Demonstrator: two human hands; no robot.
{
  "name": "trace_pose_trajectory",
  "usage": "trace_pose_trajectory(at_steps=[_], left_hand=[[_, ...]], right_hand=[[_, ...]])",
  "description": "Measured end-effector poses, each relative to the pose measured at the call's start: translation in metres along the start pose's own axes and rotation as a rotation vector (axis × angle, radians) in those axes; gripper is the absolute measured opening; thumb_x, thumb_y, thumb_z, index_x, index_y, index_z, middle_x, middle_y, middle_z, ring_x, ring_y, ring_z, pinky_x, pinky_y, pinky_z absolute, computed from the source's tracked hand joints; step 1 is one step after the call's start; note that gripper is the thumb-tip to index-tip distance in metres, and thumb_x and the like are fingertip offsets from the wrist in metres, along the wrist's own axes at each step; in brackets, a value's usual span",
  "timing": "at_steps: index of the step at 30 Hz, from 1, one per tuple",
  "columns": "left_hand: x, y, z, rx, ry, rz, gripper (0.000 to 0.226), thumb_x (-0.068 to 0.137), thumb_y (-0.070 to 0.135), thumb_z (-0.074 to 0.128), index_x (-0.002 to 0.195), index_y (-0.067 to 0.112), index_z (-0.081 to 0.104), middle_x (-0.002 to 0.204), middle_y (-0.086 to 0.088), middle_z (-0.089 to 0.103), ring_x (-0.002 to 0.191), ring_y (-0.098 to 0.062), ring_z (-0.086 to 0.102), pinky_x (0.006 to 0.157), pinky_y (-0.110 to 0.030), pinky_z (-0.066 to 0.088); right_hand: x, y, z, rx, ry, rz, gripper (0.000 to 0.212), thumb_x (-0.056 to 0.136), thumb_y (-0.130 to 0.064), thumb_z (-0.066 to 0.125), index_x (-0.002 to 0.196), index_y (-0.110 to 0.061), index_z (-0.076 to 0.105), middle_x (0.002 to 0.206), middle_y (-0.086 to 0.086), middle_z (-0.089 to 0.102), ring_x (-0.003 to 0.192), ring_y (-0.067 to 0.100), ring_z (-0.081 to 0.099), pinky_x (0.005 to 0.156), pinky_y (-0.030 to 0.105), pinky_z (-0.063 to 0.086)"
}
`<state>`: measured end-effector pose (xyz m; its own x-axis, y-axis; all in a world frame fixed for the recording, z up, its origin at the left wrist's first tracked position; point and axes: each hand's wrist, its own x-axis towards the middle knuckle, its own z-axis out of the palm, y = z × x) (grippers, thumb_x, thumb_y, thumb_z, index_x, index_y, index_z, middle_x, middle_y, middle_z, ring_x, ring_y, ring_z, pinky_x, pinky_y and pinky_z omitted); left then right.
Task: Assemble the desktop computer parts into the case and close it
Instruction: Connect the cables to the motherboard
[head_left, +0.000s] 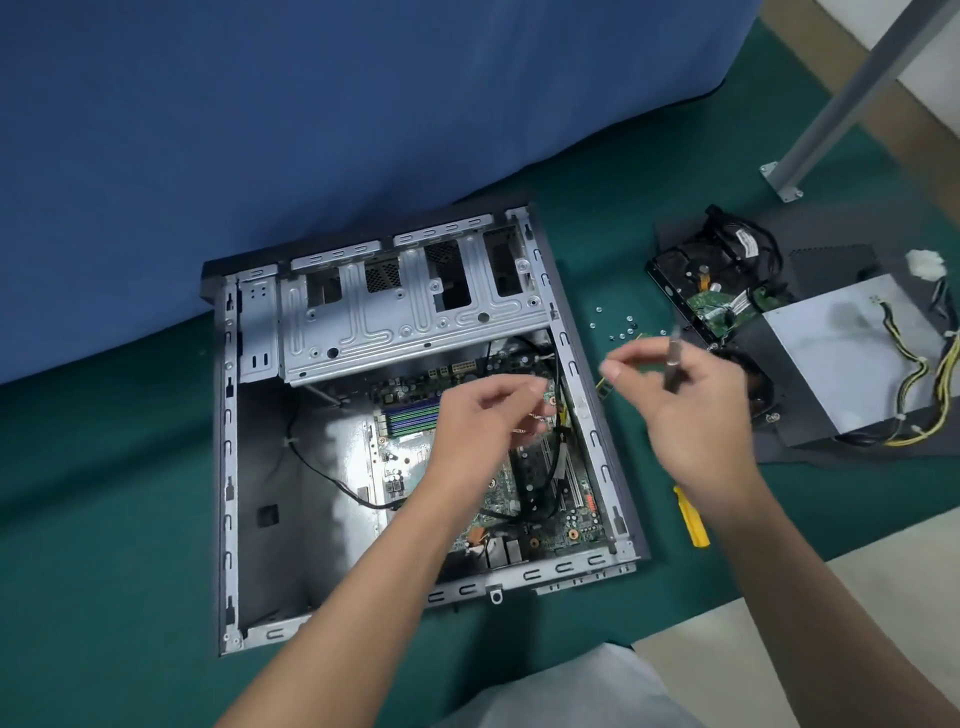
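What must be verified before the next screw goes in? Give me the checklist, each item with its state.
1. Tool in hand: ok. The right hand grips the screwdriver.
2. Screw picked up: cannot tell. The left hand has pinched fingertips, but they are blurred.
3. Motherboard seated in the case: ok, it lies inside.
4. Spare screws within reach: ok, loose on the mat right of the case.
5. Hard drive installed: not ok, it lies outside the case.
6. Power supply installed: not ok, also outside.
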<state>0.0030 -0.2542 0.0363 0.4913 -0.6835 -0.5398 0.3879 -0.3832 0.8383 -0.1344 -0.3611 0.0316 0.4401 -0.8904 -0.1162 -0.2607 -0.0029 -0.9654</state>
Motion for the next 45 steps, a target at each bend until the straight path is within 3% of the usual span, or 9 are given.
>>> trace_pose_trajectory(at_steps=[5,9,12,23,27,32,38,42,45], left_hand=[[-0.005,0.005,-0.004,-0.179,-0.082,-0.082,0.016,0.094,0.009,0.06,0.095,0.006,0.076,0.082,-0.009,0.072,0.068,-0.014,0.063,0.062,-0.023,0.052],[-0.003,-0.002,-0.025,-0.318,-0.069,-0.135,0.014,0.088,0.011,0.066,0.095,0.003,0.076,0.083,-0.01,0.072,0.07,-0.014,0.065,0.06,-0.021,0.052],[-0.001,-0.01,-0.034,-0.285,-0.023,-0.139,0.01,0.083,0.01,0.071,0.089,0.007,0.079,0.088,-0.012,0.074,0.076,-0.015,0.067,0.063,-0.019,0.053],[0.022,-0.037,-0.034,-0.102,0.197,-0.169,0.024,0.083,-0.006,0.067,0.068,0.009,0.077,0.078,-0.012,0.074,0.07,-0.023,0.07,0.072,-0.03,0.059],[0.038,-0.048,-0.03,0.231,0.255,-0.136,0.025,0.084,-0.002,0.067,0.07,0.017,0.077,0.073,-0.001,0.074,0.078,-0.023,0.072,0.075,-0.036,0.06],[0.059,-0.051,-0.033,0.598,0.176,0.085,0.009,0.087,0.008,0.07,0.086,0.013,0.078,0.077,0.009,0.073,0.074,-0.008,0.067,0.072,-0.012,0.051],[0.09,-0.064,-0.036,1.169,0.046,0.304,0.019,0.089,0.009,0.065,0.104,0.015,0.076,0.114,-0.007,0.065,0.109,-0.027,0.053,0.095,-0.031,0.037],[0.096,-0.075,-0.034,1.405,0.047,0.339,0.021,0.087,0.015,0.067,0.107,0.021,0.074,0.123,-0.009,0.06,0.118,-0.032,0.045,0.095,-0.039,0.032],[0.096,-0.079,-0.03,1.557,0.064,0.349,0.017,0.083,0.014,0.071,0.099,0.015,0.074,0.126,-0.014,0.058,0.123,-0.033,0.042,0.095,-0.042,0.033]], right_hand=[[-0.011,-0.022,0.037,-0.164,-0.107,-0.172,0.007,0.083,-0.014,0.072,0.082,-0.021,0.069,0.06,-0.025,0.056,0.052,-0.002,0.048,0.053,0.008,0.033],[-0.018,-0.013,0.059,-0.325,-0.099,-0.245,0.003,0.084,-0.011,0.071,0.085,-0.013,0.07,0.08,-0.011,0.064,0.061,-0.003,0.052,0.058,0.008,0.035],[-0.024,-0.003,0.074,-0.399,-0.097,-0.238,0.004,0.084,-0.01,0.069,0.087,-0.011,0.067,0.083,-0.004,0.065,0.064,0.005,0.054,0.059,0.032,0.048],[-0.038,0.014,0.105,-0.699,0.001,-0.135,0.027,0.084,-0.014,0.069,0.109,-0.014,0.061,0.084,0.004,0.074,0.071,0.032,0.068,0.061,0.037,0.049],[-0.038,0.021,0.107,-0.643,-0.052,0.016,0.031,0.086,-0.014,0.064,0.115,-0.02,0.057,0.093,-0.001,0.073,0.08,0.025,0.067,0.068,0.033,0.051],[-0.04,0.03,0.103,-0.465,-0.04,0.228,0.018,0.091,-0.018,0.057,0.109,-0.023,0.057,0.083,-0.01,0.062,0.089,0.021,0.061,0.075,0.032,0.048],[-0.037,0.033,0.102,-0.388,-0.054,0.313,0.016,0.09,-0.014,0.055,0.103,-0.022,0.058,0.082,-0.009,0.065,0.068,0.017,0.057,0.068,0.033,0.05],[-0.034,0.035,0.101,-0.379,-0.081,0.358,0.014,0.09,-0.014,0.053,0.098,-0.024,0.056,0.079,-0.009,0.064,0.059,0.008,0.055,0.056,0.024,0.044],[-0.032,0.035,0.101,-0.372,-0.089,0.381,0.015,0.09,-0.014,0.052,0.101,-0.024,0.056,0.083,-0.008,0.065,0.061,0.012,0.057,0.059,0.028,0.045]])
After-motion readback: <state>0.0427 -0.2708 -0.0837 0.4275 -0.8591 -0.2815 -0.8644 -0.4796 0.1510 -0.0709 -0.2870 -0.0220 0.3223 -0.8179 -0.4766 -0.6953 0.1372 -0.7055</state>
